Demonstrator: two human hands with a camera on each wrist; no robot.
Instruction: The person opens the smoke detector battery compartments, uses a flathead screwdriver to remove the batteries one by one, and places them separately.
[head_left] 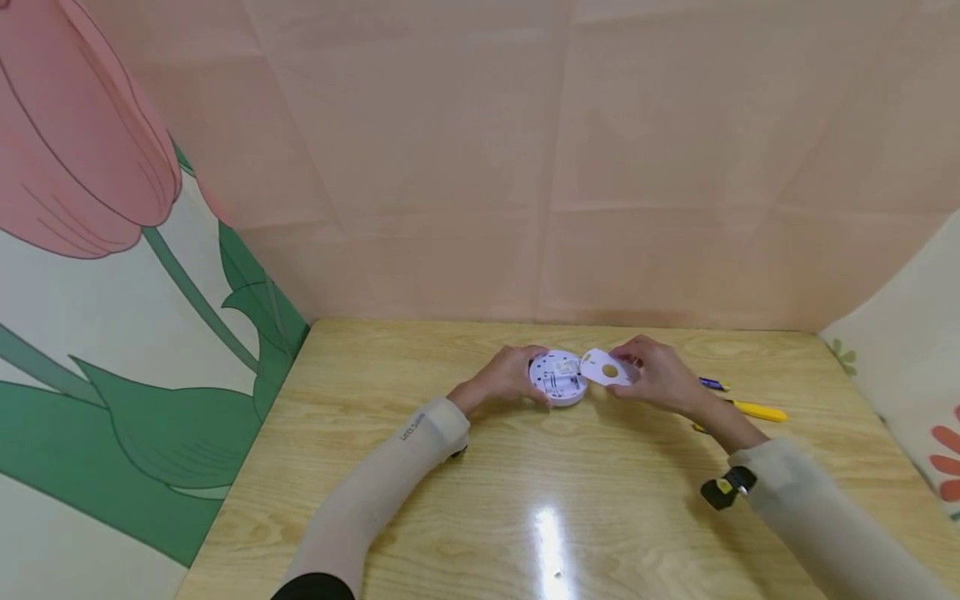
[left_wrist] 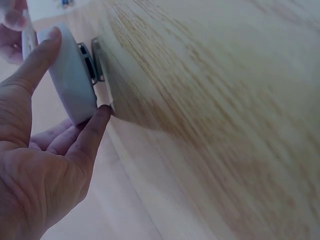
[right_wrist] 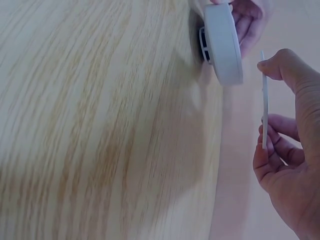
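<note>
In the head view, a round white smoke detector (head_left: 557,385) faces up with its back and battery compartment showing. My left hand (head_left: 506,375) grips its rim, thumb on one edge and fingers at the other. A vented cap on its underside faces the tabletop in the left wrist view, where the detector (left_wrist: 70,82) is seen from the side. To its right, my right hand (head_left: 662,377) holds a thin white mounting plate (head_left: 595,367) with a round central hole. Seen edge-on in the right wrist view, the plate (right_wrist: 265,100) sits between thumb and fingers, apart from the detector (right_wrist: 224,45).
Right of and partly behind the right forearm lie a blue battery (head_left: 714,384) and a yellow-handled tool (head_left: 759,411). A small yellow piece (head_left: 699,428) shows beside that forearm. The wooden table (head_left: 465,517) meets a pink backdrop (head_left: 420,250) at the back.
</note>
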